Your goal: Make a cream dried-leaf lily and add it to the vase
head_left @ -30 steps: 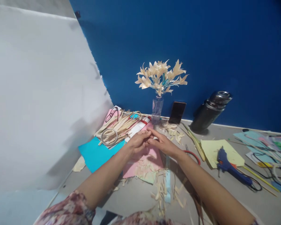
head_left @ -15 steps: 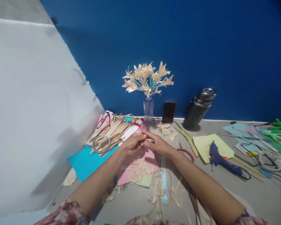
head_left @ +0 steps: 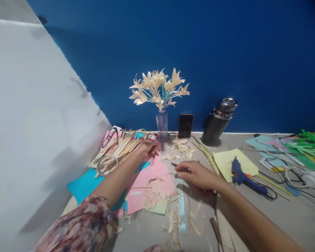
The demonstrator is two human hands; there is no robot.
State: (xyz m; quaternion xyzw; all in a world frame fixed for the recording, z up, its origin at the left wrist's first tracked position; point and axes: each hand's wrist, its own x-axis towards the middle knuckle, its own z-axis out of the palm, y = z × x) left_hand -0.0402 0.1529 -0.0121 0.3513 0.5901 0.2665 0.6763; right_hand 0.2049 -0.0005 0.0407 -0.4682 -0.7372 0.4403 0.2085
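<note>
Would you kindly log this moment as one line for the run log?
left hand: on pale strips | right hand: over scissors, grip unclear | pink paper between hands | glue gun right

I see a grey table (head_left: 291, 217) against a blue wall (head_left: 225, 52); white sheet (head_left: 28, 122) leaning at the left; clear vase (head_left: 162, 126) of pale paper flowers (head_left: 159, 87) at the wall, dark phone (head_left: 185, 125) propped just beside it, black flask (head_left: 218, 121) further right, tilted; blue glue gun (head_left: 243, 176) lying on a yellow sheet (head_left: 227, 159), black cord trailing off it; green strips (head_left: 311, 138) and mixed papers at the far right, white cable coil (head_left: 301, 177) near them; tape ring (head_left: 107, 164) at the left, eyeglasses (head_left: 109, 137) behind it on pink paper; cyan sheet (head_left: 81, 180) under that corner; pale trimmings (head_left: 182, 145) scattered in front of the phone.
</note>
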